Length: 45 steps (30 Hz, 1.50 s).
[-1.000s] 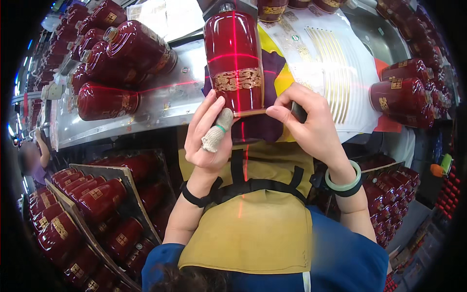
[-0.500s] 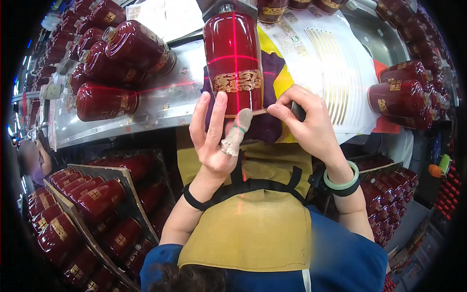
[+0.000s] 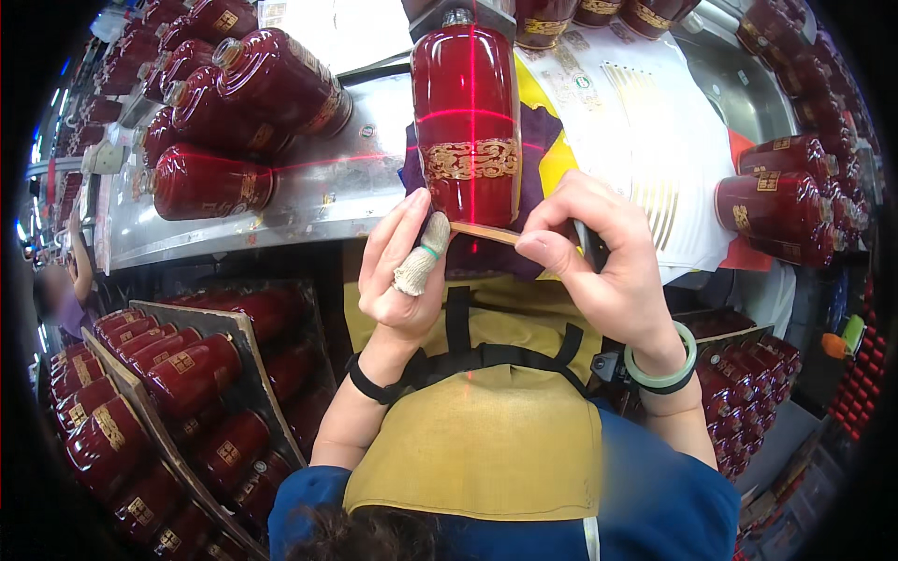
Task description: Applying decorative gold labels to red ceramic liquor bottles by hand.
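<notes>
A dark red bottle (image 3: 468,89) with a gold patterned band lies in front of me, neck away, on dark purple cloth, crossed by red laser lines. Just off its near end, a thin gold-tan strip (image 3: 485,233) stretches between my hands. My left hand (image 3: 402,271), with a knitted cover on the thumb, is closed at the strip's left end; the exact contact is hidden. My right hand (image 3: 603,238) pinches the other end between thumb and forefinger. Something dark shows partly behind its curled fingers; I cannot make out what.
White sheets (image 3: 636,122) with several gold strips lie to the right. More red bottles (image 3: 281,84) lie on the metal table (image 3: 374,201) at left and others at far right (image 3: 772,206). Bottle-filled crates (image 3: 243,327) stand below on both sides. Another person (image 3: 75,290) is at far left.
The strip has come away from the bottle's near end, toward me. My left fingers, spread against the bottle before, are now drawn together at the strip. My right hand has moved slightly right and nearer.
</notes>
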Each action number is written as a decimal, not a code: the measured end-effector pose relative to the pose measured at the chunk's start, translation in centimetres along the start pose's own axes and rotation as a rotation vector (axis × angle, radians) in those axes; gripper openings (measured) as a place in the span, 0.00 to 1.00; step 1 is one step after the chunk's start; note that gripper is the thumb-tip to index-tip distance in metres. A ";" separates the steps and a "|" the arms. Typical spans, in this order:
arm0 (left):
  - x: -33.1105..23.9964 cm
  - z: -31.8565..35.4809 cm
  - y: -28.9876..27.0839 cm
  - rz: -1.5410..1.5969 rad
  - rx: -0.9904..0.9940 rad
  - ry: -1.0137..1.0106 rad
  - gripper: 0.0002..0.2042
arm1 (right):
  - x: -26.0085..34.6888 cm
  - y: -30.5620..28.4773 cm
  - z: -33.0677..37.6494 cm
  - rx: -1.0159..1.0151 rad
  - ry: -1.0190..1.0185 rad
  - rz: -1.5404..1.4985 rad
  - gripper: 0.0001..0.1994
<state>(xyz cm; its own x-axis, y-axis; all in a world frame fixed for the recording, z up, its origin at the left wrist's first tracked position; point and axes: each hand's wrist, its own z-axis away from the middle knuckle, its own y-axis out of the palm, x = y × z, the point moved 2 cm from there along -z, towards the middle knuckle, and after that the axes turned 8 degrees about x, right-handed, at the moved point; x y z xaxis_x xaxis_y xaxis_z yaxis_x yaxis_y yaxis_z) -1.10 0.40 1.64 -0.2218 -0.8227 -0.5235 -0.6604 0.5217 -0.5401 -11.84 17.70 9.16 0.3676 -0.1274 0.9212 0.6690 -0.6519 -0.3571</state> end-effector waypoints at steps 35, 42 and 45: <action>-0.8 -0.8 0.8 -0.053 0.007 0.126 0.22 | -3.7 -0.4 1.3 -0.070 0.164 0.120 0.10; -1.9 -1.8 0.9 -0.093 0.068 0.156 0.17 | -4.1 -0.2 1.1 -0.072 0.204 0.119 0.10; -0.9 -1.4 0.7 -0.032 0.025 0.096 0.15 | -4.1 0.3 1.0 -0.080 0.154 0.107 0.11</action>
<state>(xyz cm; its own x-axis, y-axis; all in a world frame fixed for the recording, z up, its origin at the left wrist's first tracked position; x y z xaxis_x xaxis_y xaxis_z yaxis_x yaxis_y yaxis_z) -2.35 1.15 2.65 -0.2696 -0.8561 -0.4409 -0.6506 0.4995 -0.5721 -12.51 18.82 5.13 0.3269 -0.3080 0.8934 0.5752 -0.6852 -0.4467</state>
